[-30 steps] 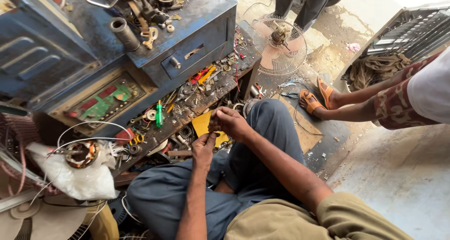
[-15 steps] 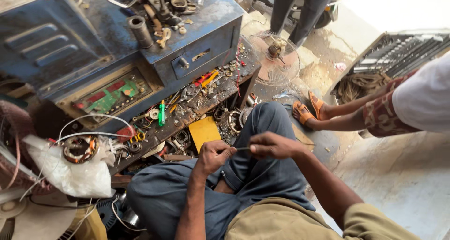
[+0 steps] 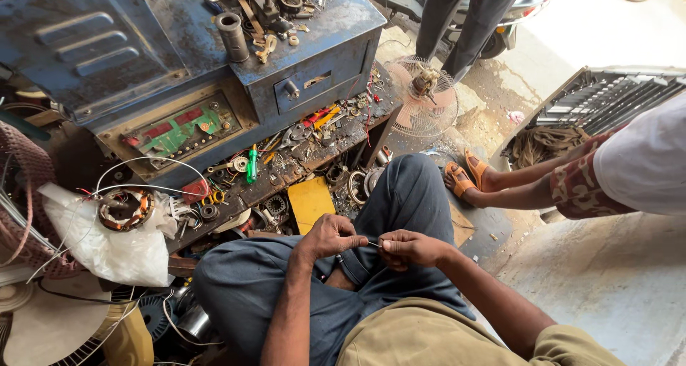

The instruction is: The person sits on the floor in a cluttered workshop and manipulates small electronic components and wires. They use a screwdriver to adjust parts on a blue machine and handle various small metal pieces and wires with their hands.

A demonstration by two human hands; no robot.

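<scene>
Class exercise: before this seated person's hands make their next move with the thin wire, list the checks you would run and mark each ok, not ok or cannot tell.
1. Left hand pinches the thin wire: ok.
2. Right hand pinches its other end: ok.
3. Wire stretched straight between hands: ok.
4. Wire undamaged: cannot tell, too thin.
5. Green screwdriver close by on the cluttered shelf: ok.
6. Nearby person's sandalled feet apart from the hands: ok.
</scene>
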